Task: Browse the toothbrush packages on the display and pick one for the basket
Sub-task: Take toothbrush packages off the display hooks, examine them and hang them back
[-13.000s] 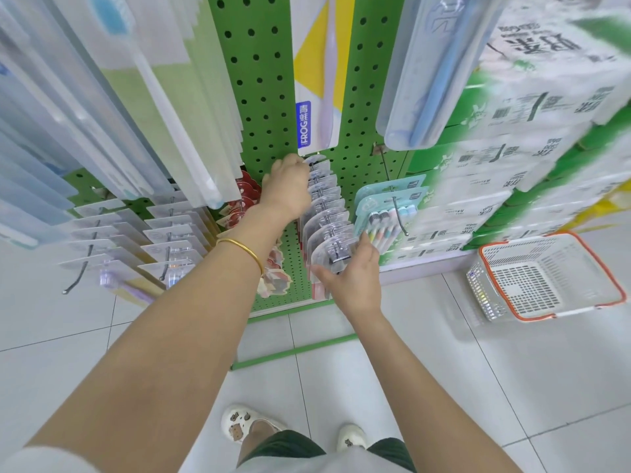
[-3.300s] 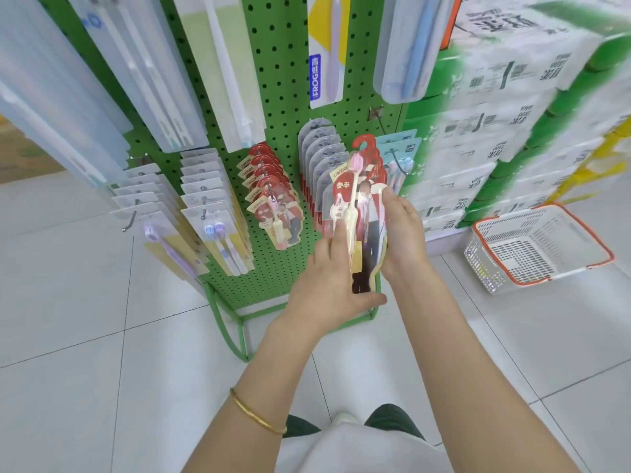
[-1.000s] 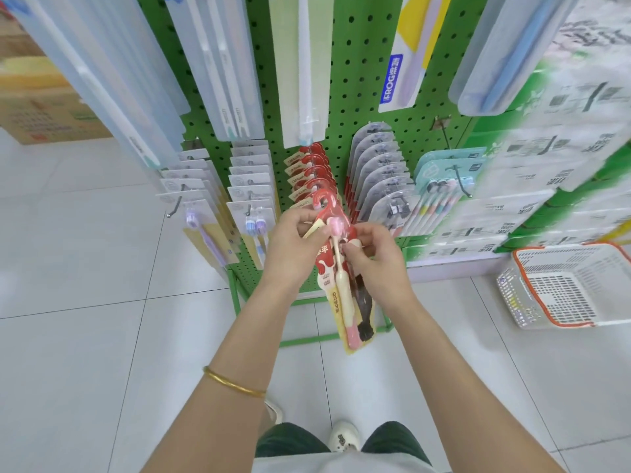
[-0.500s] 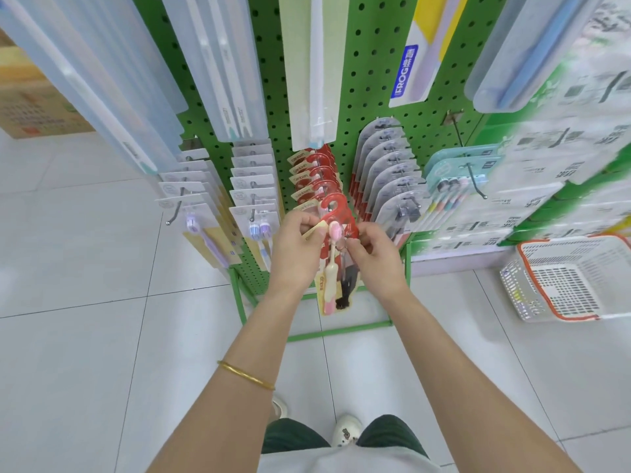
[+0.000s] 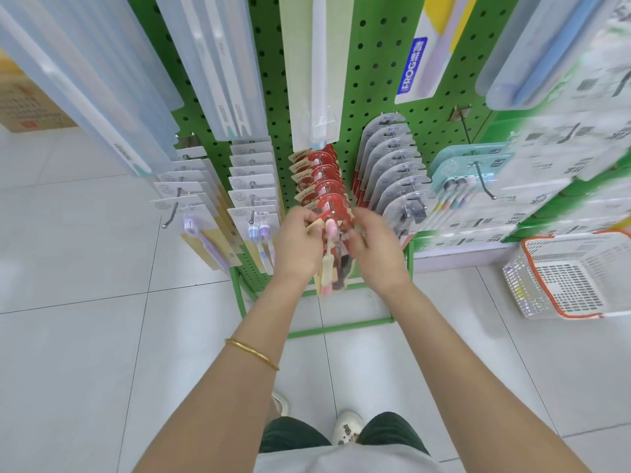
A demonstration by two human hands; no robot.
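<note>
My left hand (image 5: 300, 244) and right hand (image 5: 377, 249) pinch a red-carded pink toothbrush package (image 5: 328, 231); filling the orange-rimmed white basket (image 5: 519, 290) remains.

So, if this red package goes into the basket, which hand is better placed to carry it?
Probably right. Both hands hold the red package, but the basket stands on the floor on the side of the right hand; the left hand would need to cross over.

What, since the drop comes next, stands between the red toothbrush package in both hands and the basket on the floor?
Only the hook tip, which seems to sit in the hanger of the red toothbrush package. The grey packages jut beside the right hand; bare floor leads to the basket.
</note>
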